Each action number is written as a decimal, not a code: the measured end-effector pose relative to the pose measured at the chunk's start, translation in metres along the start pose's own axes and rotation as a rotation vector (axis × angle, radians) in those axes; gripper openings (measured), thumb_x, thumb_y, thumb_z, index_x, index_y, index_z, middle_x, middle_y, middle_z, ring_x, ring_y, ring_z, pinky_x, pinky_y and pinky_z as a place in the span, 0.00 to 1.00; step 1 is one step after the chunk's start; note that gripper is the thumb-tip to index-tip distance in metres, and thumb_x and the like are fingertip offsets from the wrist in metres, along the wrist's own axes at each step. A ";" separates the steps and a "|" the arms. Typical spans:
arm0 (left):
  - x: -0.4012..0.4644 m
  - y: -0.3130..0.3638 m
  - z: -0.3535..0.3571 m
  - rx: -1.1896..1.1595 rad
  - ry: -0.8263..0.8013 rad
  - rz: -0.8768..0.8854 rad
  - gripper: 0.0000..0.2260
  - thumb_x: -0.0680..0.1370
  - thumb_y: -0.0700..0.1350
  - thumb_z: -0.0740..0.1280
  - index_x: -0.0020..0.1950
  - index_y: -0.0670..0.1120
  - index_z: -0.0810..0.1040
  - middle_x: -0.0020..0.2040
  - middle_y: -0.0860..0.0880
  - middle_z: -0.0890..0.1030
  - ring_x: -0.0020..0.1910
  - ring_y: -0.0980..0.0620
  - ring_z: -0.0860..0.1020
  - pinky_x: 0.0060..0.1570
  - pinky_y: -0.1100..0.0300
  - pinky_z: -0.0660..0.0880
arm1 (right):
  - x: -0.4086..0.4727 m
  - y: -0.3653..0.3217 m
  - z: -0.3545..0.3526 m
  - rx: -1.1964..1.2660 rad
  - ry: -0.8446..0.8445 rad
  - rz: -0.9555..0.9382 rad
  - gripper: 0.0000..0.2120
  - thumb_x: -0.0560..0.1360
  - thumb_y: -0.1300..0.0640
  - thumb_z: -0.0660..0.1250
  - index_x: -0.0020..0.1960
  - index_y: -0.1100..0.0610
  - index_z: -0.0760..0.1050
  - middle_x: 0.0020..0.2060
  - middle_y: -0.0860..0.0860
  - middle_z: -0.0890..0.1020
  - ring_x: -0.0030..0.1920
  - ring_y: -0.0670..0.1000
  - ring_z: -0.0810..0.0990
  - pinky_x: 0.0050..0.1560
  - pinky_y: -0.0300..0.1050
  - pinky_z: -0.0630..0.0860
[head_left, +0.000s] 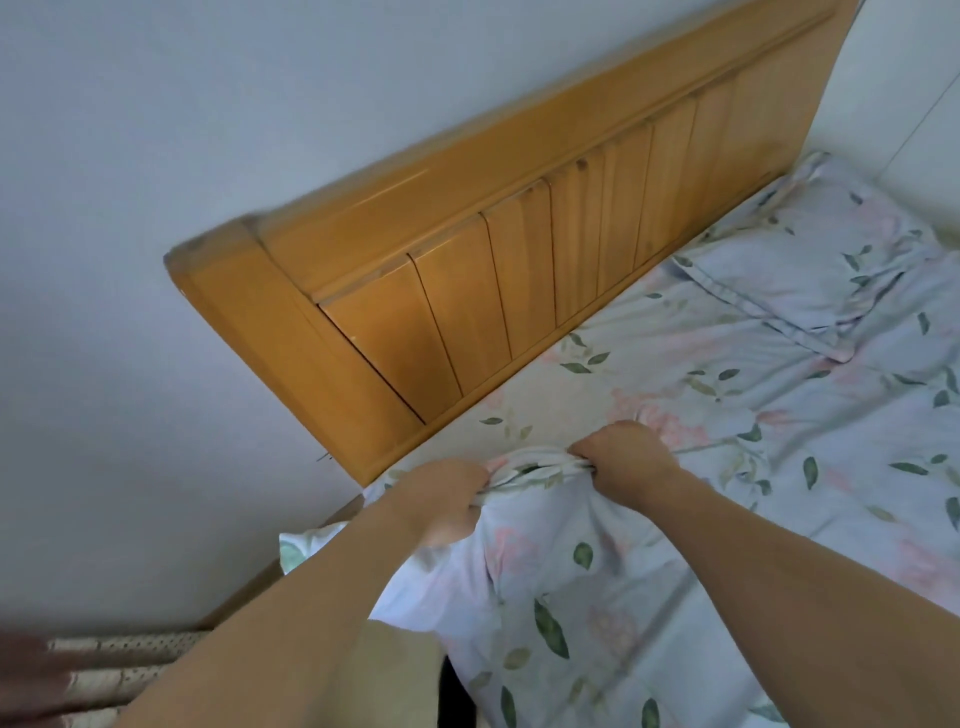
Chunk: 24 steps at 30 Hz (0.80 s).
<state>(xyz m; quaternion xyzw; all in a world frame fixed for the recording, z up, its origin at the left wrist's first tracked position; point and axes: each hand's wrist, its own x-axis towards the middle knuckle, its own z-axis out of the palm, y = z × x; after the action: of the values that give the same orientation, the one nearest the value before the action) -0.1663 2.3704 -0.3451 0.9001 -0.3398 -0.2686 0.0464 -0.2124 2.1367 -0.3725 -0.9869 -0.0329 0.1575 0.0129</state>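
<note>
A pale blue floral bed cover (582, 597) lies over the bed, bunched at its top edge near the headboard. My left hand (441, 504) grips that bunched edge at the bed's near corner. My right hand (621, 462) grips the same edge a little further right, fingers curled round the cloth. Beneath, a floral sheet (550, 395) shows between the cover's edge and the headboard. A matching floral pillow (810, 254) lies at the far right against the headboard.
A wooden slatted headboard (467, 270) runs diagonally behind the bed against a pale wall (130, 364). At the lower left stands a dotted, ribbed cloth object (119, 675). A dark gap (457, 696) shows beside the bed's edge.
</note>
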 end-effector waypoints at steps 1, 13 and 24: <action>0.018 -0.009 -0.006 0.015 0.001 -0.003 0.07 0.76 0.40 0.58 0.51 0.46 0.74 0.35 0.55 0.69 0.32 0.56 0.68 0.27 0.64 0.60 | 0.020 0.007 0.000 -0.013 0.016 -0.009 0.08 0.68 0.63 0.60 0.41 0.52 0.75 0.40 0.51 0.82 0.43 0.55 0.79 0.39 0.41 0.66; 0.143 -0.029 0.005 0.239 0.235 -0.017 0.10 0.79 0.43 0.61 0.59 0.47 0.70 0.46 0.48 0.76 0.43 0.47 0.77 0.42 0.54 0.76 | 0.148 0.080 0.027 -0.078 0.420 -0.162 0.27 0.64 0.65 0.71 0.63 0.55 0.77 0.60 0.52 0.80 0.63 0.58 0.76 0.68 0.57 0.64; 0.264 0.021 0.277 0.153 -0.277 0.058 0.17 0.79 0.39 0.62 0.68 0.39 0.70 0.66 0.39 0.75 0.65 0.40 0.74 0.67 0.47 0.67 | 0.135 0.104 0.307 -0.028 -0.267 0.227 0.27 0.77 0.58 0.54 0.75 0.52 0.55 0.76 0.51 0.56 0.71 0.57 0.62 0.70 0.54 0.61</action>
<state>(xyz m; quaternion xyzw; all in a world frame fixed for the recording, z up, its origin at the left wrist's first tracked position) -0.1568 2.2133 -0.6950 0.8452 -0.3881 -0.3622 -0.0619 -0.1740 2.0470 -0.7097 -0.9546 0.0753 0.2872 -0.0232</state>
